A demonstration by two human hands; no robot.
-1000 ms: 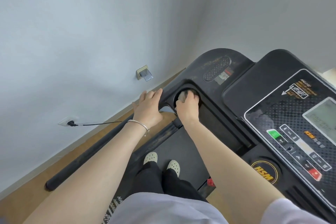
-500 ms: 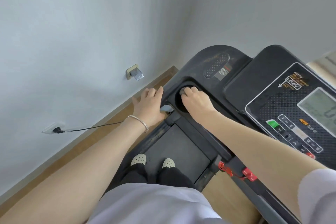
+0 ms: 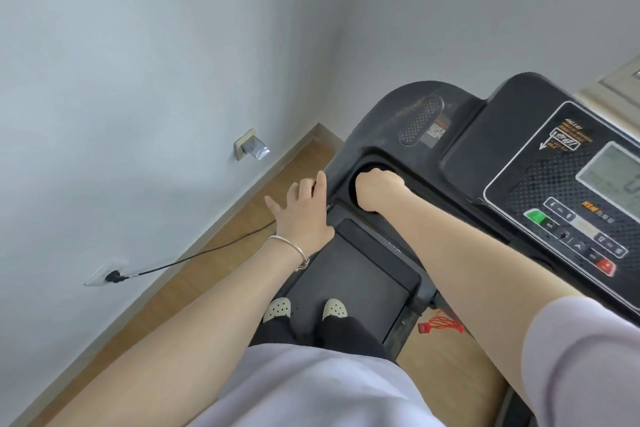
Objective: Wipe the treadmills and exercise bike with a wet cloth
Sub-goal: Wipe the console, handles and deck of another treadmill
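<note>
I stand on a black treadmill, with its console (image 3: 460, 135) in front of me. My right hand (image 3: 377, 189) is curled into a fist inside the round cup holder (image 3: 349, 168) at the console's left end. The grey cloth seen earlier is hidden under that fist. My left hand (image 3: 301, 215), a silver bangle on its wrist, has straight fingers. It rests against the console's outer left edge, beside the cup holder. The control panel (image 3: 571, 204) with screen and buttons lies to the right.
The treadmill belt (image 3: 363, 270) runs under my feet in pale clogs (image 3: 277, 308). A red safety cord (image 3: 438, 324) hangs below the console. Left of the treadmill is a strip of wooden floor (image 3: 207, 281), then a white wall with a socket (image 3: 247, 147) and a plugged-in cable (image 3: 114, 276).
My right hand has turned within the cup holder, covering the cloth. My left hand's fingers have straightened on the console edge. The view has swung slightly left.
</note>
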